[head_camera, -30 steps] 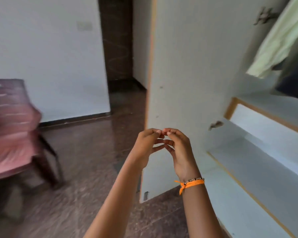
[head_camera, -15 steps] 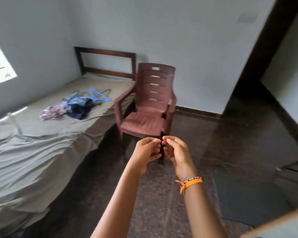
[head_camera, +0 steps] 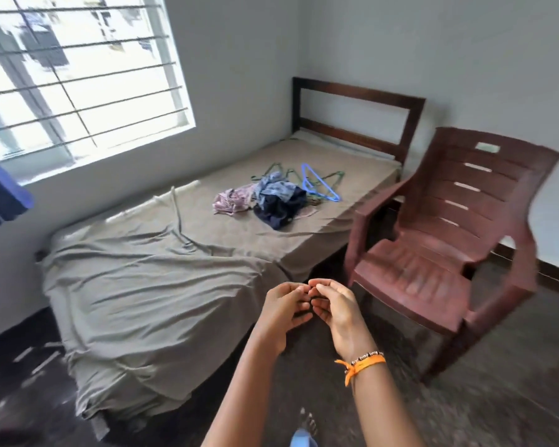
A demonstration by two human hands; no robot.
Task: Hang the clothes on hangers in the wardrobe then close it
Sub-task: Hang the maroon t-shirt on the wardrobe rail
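Note:
A small pile of clothes (head_camera: 273, 198) lies on the far half of the bed (head_camera: 162, 272): a pink garment (head_camera: 231, 201), a light blue patterned one and a dark navy one (head_camera: 281, 209). A blue hanger (head_camera: 320, 187) and green wire hangers (head_camera: 331, 175) lie beside the pile. My left hand (head_camera: 283, 312) and my right hand (head_camera: 338, 309) are raised together in front of me, fingers loosely curled, fingertips meeting, holding nothing visible. They are well short of the clothes. The wardrobe is out of view.
A dark red plastic chair (head_camera: 449, 253) stands at the bed's right side, close to my right hand. A barred window (head_camera: 78, 75) fills the left wall, with a dark blue cloth (head_camera: 0, 195) at the left edge. Dark tiled floor (head_camera: 497, 398) lies below.
The view has swung left from the open wardrobe, past the chair, to the bed with the clothes. My hands have stayed joined in front of me.

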